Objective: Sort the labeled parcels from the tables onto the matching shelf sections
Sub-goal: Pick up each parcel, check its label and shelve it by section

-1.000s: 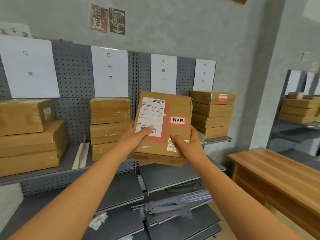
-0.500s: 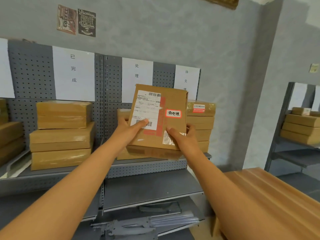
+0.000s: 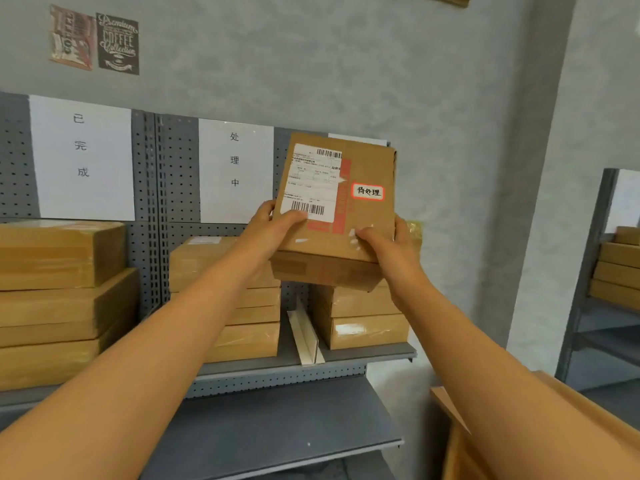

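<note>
Flat brown cardboard parcel w/ red-edged label, long axis upright, gripped at lower corners by left hand and right hand, thumbs pressed on front, directly above rightmost stack of brown boxes—probably its matching section, sign mostly hidden.

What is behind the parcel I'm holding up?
Behind the parcel, the rightmost stack of boxes shows below it, and a white sign's top edge above. The sign's text and the stack's top are covered.
</note>
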{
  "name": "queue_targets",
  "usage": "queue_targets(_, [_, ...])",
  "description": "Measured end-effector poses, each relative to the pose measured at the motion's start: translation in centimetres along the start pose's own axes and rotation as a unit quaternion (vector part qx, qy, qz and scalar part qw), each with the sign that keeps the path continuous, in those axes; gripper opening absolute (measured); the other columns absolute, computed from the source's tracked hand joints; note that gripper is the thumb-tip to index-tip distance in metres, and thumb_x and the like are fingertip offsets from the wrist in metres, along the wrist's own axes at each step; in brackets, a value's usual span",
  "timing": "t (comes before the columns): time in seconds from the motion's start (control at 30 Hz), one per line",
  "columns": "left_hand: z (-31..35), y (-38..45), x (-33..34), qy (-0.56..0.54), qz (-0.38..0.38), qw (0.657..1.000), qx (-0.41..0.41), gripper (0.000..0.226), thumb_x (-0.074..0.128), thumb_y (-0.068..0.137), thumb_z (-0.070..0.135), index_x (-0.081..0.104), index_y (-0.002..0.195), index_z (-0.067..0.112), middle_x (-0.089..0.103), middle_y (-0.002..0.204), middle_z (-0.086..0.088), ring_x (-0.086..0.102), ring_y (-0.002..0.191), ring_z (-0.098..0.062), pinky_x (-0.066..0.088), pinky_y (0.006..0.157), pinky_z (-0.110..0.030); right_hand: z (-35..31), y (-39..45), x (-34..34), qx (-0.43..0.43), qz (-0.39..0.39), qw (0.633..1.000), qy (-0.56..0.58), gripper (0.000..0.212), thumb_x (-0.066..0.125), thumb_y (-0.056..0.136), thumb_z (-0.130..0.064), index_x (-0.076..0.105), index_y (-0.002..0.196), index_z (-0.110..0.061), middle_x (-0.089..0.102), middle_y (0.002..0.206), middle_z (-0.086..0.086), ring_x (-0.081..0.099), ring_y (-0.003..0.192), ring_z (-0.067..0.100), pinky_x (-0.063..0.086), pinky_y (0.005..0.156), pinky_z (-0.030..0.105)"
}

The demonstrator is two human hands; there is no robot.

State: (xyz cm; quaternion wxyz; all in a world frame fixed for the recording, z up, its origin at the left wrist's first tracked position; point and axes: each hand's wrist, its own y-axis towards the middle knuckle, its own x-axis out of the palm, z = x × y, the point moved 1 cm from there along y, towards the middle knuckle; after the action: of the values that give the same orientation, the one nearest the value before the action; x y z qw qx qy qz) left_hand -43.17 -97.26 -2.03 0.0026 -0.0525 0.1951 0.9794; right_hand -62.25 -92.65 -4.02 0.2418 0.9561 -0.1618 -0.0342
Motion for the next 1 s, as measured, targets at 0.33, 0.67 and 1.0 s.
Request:
queue_targets(0.33, [3.5,13.3,6.5,-0.043,-0.005,0.999,0.023,0.047,0.068,0.088,0.034,0.035,0.120,0.025,0.058,0.114,0.001,0.060,0.106,-0.018,0.050,0.100,-0.046,-1.1,15.4,-3.2,-0.056,0.025,0.998,0.004,0.053,0.065,0.090,-0.032,0.042,0.136,-0.024,0.058,0.117,-0.007,0.059,0.103,0.011,0.047,0.077,0.024])
queue_targets(0.67, [3.8,21.4,11.5,-0.036,-0.034,0.998,0.035,0.054,0.064,0.093,0.032,0.041,0.140,0.019,0.061,0.119,-0.002,0.063,0.102,-0.017,0.055,0.094,-0.040,0.5,28.2,-5.4,-0.052,0.000,0.998,-0.023,0.049,0.061,0.091,-0.037,0.037,0.134,-0.028,0.053,0.122,-0.002,0.056,0.110,0.019,0.049,0.093,0.041])
queue_targets(1.0, [1.2,26.1,15.7,0.098,0.053,0.994,-0.018,0.048,0.043,0.096,0.056,0.046,0.131,0.022,0.055,0.100,0.006,0.054,0.086,-0.011,0.045,0.068,-0.031,5.9,35.3,-6.2,0.046,-0.071,0.992,-0.094,0.046,0.050,0.092,-0.053,0.050,0.123,-0.019,0.057,0.120,0.009,0.057,0.105,0.032,0.050,0.090,0.050])
